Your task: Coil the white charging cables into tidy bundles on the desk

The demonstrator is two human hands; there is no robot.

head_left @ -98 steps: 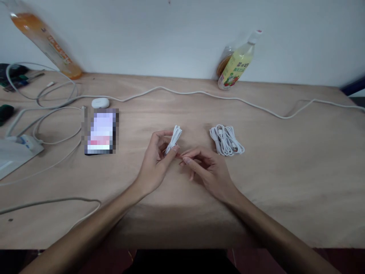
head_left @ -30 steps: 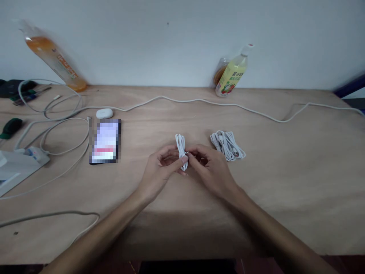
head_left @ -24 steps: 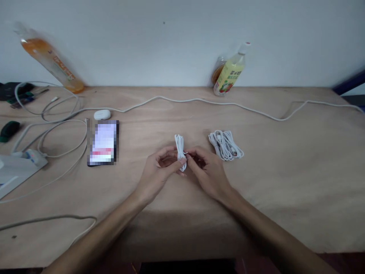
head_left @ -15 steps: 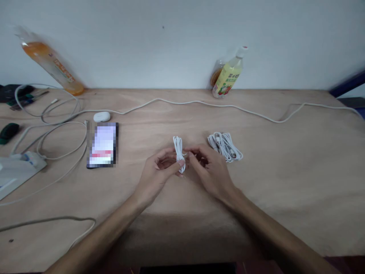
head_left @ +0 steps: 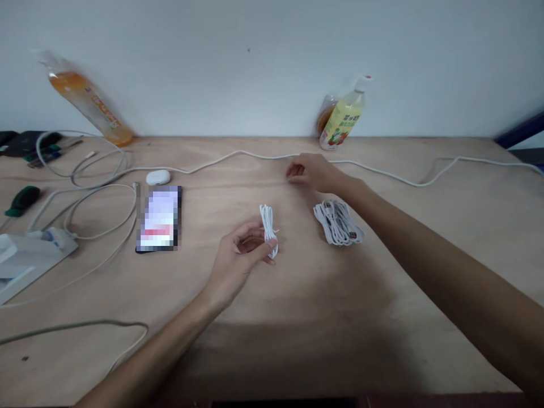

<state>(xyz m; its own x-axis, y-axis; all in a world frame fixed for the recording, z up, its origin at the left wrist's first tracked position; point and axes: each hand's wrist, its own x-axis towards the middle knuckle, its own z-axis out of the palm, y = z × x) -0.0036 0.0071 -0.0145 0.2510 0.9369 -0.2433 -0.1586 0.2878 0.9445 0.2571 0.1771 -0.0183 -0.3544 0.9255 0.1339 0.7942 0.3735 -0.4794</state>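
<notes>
Between the thumb and fingers of my left hand [head_left: 238,249] stands a small bundle of white cable [head_left: 267,218], gathered tight round its middle, where a short end sticks out. My right hand [head_left: 314,171] is farther back, over the table close to the long white cord. Its fingers are curled together, and whatever may be in them is hidden. Below the right forearm lies a pile of coiled white cables [head_left: 339,224] with metal plugs showing, touched by neither hand.
Along the table's back runs a long white cord [head_left: 382,171]. A yellow drink bottle [head_left: 343,120] and an orange bottle [head_left: 91,107] lean at the wall. To the left lie a phone [head_left: 160,218], a white earbud case [head_left: 158,177], a white power strip [head_left: 38,255] and looped cables.
My right hand has left the cable bundle and moved away, up and to the right, toward the long cord. My left hand keeps its hold on the bundle. The view has shifted slightly.
</notes>
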